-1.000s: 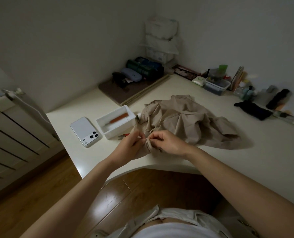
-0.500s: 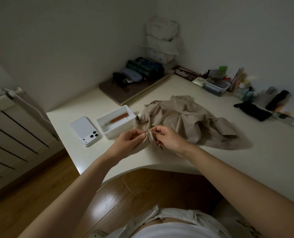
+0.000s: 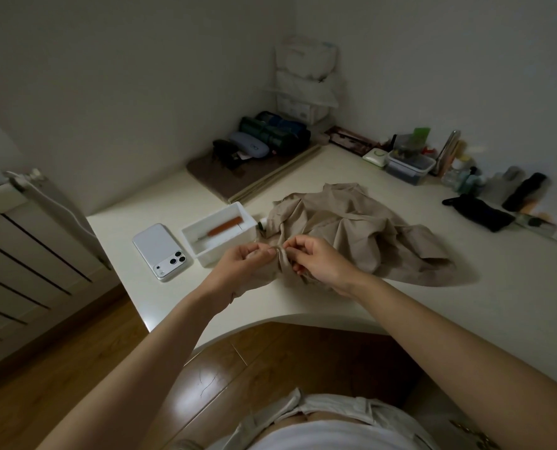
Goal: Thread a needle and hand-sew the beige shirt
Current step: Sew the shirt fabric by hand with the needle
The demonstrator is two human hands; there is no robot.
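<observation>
Desk [image 3: 400, 303] holds phone [image 3: 161, 251] and white tray [image 3: 203, 252] beside beige shirt [image 3: 351, 235]

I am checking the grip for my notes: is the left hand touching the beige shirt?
Touching. The head view shows the left hand pinching a raised fold of the beige shirt at its near edge.

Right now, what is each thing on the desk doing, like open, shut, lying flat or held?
beige shirt, crumpled on the desk, near edge bunched between both hands.
left hand, fingers pinch a shirt fold.
right hand, fingers pinch the shirt right beside the left hand.
white box, open, no lid on it.
orange-handled tool, lying flat inside the white box.
phone, face down, cameras up.
</observation>
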